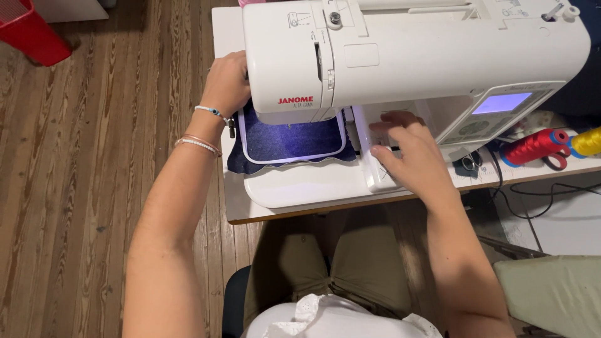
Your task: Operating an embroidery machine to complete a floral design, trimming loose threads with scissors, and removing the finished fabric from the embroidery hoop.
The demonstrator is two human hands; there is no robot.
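A white sewing and embroidery machine point(400, 56) stands on a small white table point(235, 206). Under its needle lies dark blue denim cloth point(291, 134) stretched in a white hoop point(341, 134). My left hand point(225, 84) rests at the machine's left side, fingers curled against the hoop's far left edge; whether it grips the hoop is hidden. My right hand point(407, 153) lies flat on the white embroidery arm point(375, 169) right of the hoop, fingers spread, holding nothing.
Red thread spool point(532, 147) and yellow spool point(588, 141) lie at the table's right, with scissors point(469, 164) beside them. The machine's lit screen point(501, 103) faces me. A red bin point(28, 28) stands on the wooden floor at the far left. Black cables point(551, 191) hang right.
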